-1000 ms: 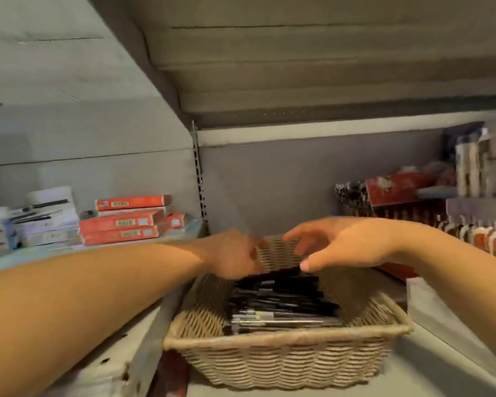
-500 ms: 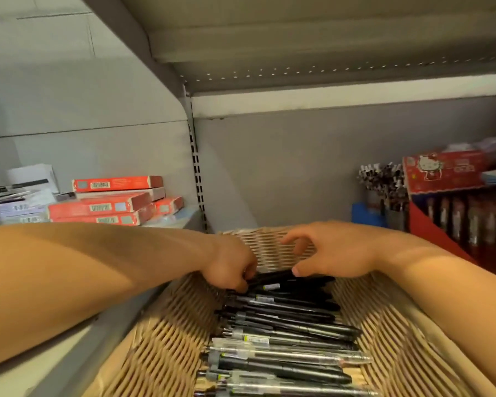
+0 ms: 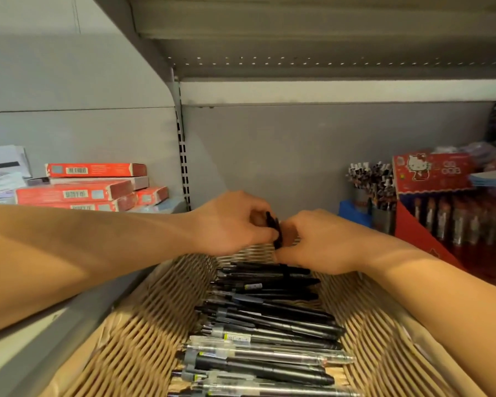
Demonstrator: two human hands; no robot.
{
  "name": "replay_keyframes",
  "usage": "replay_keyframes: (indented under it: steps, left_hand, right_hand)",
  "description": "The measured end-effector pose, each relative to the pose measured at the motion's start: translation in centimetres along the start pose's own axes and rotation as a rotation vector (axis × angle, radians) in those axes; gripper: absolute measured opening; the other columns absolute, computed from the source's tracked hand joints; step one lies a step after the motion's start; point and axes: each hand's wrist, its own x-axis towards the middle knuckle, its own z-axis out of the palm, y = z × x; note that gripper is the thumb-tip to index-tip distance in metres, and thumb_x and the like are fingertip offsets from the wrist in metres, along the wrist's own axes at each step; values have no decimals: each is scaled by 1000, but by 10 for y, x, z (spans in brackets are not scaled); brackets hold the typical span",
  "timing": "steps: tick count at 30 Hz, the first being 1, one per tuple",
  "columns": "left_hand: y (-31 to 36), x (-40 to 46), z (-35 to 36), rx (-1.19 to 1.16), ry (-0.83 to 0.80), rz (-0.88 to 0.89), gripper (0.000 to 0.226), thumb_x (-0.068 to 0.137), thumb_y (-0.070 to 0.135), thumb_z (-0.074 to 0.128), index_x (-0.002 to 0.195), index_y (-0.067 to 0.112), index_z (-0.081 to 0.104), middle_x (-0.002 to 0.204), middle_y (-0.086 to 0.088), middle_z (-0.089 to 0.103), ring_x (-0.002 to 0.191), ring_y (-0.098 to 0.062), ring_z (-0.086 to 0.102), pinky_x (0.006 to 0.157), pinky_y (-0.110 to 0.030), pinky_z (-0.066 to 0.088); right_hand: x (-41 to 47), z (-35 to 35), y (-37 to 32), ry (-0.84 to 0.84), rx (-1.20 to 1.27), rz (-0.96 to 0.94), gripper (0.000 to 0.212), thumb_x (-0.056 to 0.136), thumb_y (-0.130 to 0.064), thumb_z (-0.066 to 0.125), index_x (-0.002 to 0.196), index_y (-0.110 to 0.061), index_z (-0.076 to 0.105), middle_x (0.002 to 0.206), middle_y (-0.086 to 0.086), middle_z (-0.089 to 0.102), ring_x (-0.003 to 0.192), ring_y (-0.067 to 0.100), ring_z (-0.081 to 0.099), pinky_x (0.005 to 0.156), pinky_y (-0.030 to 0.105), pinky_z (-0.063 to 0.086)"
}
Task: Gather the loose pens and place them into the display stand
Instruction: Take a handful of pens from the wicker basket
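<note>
A woven wicker basket (image 3: pixel 143 325) fills the lower middle of the view, with several black and clear pens (image 3: pixel 264 319) lying crosswise in a row along its bottom. Above its far end both hands meet around a black pen (image 3: pixel 274 229) that stands nearly upright. My left hand (image 3: pixel 229 223) pinches the pen's upper part with curled fingers. My right hand (image 3: pixel 315 242) grips its lower part, and the fingers hide most of the barrel.
Red flat boxes (image 3: pixel 80 187) are stacked on the shelf at the left. At the right stand a cup of pens (image 3: pixel 370 181) and a red cartoon-printed display stand (image 3: pixel 441 202) holding pens. A grey shelf back wall and an upper shelf enclose the space.
Both hands have risen from the far end of the basket and now hold one black pen upright between them. The camera has moved closer over the basket.
</note>
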Motion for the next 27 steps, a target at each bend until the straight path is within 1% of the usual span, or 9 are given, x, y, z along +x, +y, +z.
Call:
replay_keyframes:
  steps: [2,6,9,11,13,15,19,23,27]
  left_hand:
    - [3,-3,-1,-162,-7,-6,8,86,24,75,93,20,73,82,1,75,81,-17,71,85,-39,54]
    - [4,-3,-2,-340,-14,-56,11,84,9,72,92,15,69,84,-7,77,87,-26,73,92,-43,56]
    - [2,-3,2,45,-185,-51,10,88,19,66,93,26,69,90,5,76,87,-14,69,82,-28,54]
    - [3,-7,6,351,-429,-21,18,94,29,61,110,30,68,106,11,71,99,-8,63,84,-23,48]
    - [2,-10,9,520,-616,-1,31,98,33,57,128,26,62,118,8,67,108,-10,59,86,-21,41]
    - [2,-11,10,591,-685,-3,37,99,34,56,135,24,57,122,5,65,109,-13,56,85,-20,38]
    - [1,-12,11,618,-725,-18,38,100,34,55,134,18,54,125,-2,60,110,-20,55,83,-24,38]
    - [2,-12,11,620,-745,-43,40,100,29,54,137,16,48,108,2,59,96,-16,52,79,-27,39]
    - [2,-14,11,667,-781,-79,34,101,30,51,129,12,58,115,-5,65,101,-21,57,82,-31,45]
  right_hand:
    - [0,0,-2,37,4,12,33,93,-44,65,69,-20,60,63,-3,59,59,11,56,51,26,37]
    - [1,0,-1,95,52,24,30,92,-37,64,68,-18,60,55,-4,58,51,10,53,50,26,39]
    - [0,-1,0,98,95,53,24,89,-29,62,69,-15,61,58,1,65,53,18,59,53,33,44]
    - [-1,-1,0,93,113,67,15,89,-27,62,81,-16,69,67,4,72,62,18,67,58,32,50]
    - [-2,-3,1,113,153,63,10,90,-28,63,85,-25,71,66,-3,72,60,8,67,57,25,49]
    - [-2,-4,2,133,184,52,8,90,-29,65,84,-31,70,67,-7,70,60,1,64,57,22,46]
    - [1,0,2,100,169,51,3,92,-33,65,89,-33,64,79,-10,69,65,2,63,63,23,47]
    - [2,4,5,31,113,55,6,94,-35,63,89,-33,63,71,-5,73,58,3,67,59,23,45]
    - [3,4,7,28,113,56,4,95,-33,63,92,-31,63,73,-5,73,57,0,66,56,19,44]
